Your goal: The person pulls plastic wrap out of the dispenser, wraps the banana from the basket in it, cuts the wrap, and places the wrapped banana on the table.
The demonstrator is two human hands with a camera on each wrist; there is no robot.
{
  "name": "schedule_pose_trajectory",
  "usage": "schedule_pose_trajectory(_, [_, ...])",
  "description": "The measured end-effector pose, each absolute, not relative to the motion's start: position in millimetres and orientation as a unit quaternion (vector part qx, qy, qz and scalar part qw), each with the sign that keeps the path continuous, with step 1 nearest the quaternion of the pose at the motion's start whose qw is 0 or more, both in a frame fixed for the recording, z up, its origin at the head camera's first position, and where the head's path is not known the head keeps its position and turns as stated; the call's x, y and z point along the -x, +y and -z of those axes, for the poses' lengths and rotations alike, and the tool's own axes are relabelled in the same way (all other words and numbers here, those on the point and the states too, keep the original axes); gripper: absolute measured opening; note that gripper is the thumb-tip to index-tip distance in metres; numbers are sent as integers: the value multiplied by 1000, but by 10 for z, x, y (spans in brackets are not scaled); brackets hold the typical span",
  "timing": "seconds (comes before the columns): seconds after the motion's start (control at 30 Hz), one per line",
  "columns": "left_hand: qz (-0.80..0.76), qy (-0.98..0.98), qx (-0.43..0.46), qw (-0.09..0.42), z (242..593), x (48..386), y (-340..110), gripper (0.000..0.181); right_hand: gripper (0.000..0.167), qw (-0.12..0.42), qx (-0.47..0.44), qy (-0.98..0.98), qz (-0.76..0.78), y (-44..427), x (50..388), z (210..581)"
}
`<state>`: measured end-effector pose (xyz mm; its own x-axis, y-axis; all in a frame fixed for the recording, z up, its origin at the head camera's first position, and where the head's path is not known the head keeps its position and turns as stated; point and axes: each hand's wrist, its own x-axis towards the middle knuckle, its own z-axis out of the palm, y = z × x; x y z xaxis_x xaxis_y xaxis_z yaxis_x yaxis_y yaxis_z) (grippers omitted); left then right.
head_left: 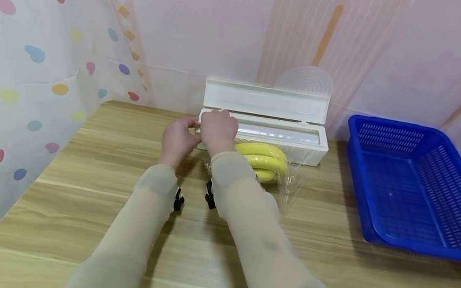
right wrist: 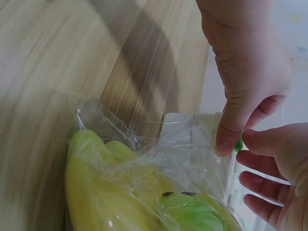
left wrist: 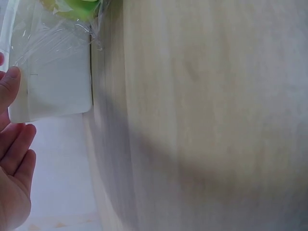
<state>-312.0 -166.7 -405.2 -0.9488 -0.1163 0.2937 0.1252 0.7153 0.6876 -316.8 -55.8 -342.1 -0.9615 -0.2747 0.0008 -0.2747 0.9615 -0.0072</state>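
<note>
A white cling film dispenser (head_left: 277, 151) stands at the back of the table, its lid (head_left: 265, 102) raised and a film roll (head_left: 280, 134) inside. Clear cling film (right wrist: 187, 151) runs from its front edge over a bunch of yellow bananas (head_left: 262, 157) with green tips. At the dispenser's left end, my left hand (head_left: 177, 141) holds the corner, thumb (left wrist: 10, 86) against the front. My right hand (head_left: 219, 129) reaches over the same end. Its thumb and forefinger pinch a small green piece (right wrist: 239, 142), mostly hidden, at the dispenser's edge.
A blue plastic basket (head_left: 364, 198) with slotted sides stands at the right of the wooden table (head_left: 73, 219). Patterned cloth walls (head_left: 197, 19) rise at the back and both sides. Loose film spreads past the bananas on the right.
</note>
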Motion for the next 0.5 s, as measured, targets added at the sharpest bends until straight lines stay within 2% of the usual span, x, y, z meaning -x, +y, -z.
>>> schedule_pose_trajectory(0.5, [403, -899, 5, 168, 4114, 3118, -1657, 37, 26, -6, 124, 992, -5, -575, 3228, 3475])
